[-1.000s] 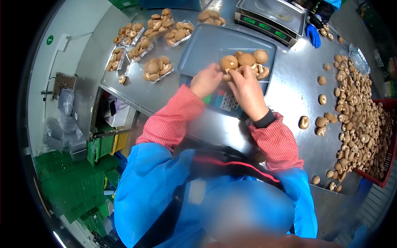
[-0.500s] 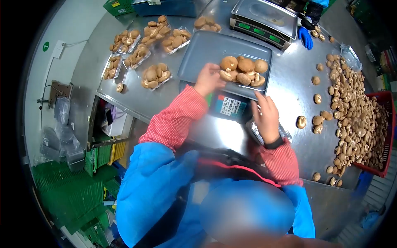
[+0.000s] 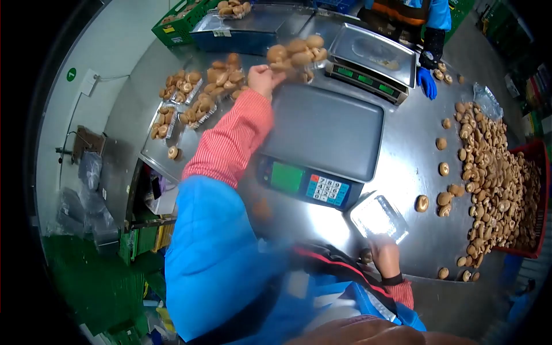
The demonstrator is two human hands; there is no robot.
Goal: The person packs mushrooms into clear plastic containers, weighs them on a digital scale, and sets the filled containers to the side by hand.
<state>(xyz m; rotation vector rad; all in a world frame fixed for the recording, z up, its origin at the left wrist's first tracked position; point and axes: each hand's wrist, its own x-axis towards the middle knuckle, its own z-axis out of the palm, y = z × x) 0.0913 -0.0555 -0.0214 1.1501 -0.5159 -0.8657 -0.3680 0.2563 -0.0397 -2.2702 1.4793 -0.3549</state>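
Observation:
At the far left corner of the scale, my left hand is closed at the edge of a blurred tray of mushrooms. The scale's grey platform is bare, with a green display and keypad in front. My right hand is at the near edge of a shiny clear plastic tray with no mushrooms in it, its fingers over the rim and partly blurred. A small dark round item shows beside that hand.
Several filled mushroom trays stand at the left. A second scale is at the back, near another person's blue-gloved hand. Loose mushrooms are heaped at right by a red crate. A green crate stands at far left.
The filled mushroom tray has left the scale platform, moving away and to the left with my left hand. My right hand has come back toward me, down to the clear plastic tray.

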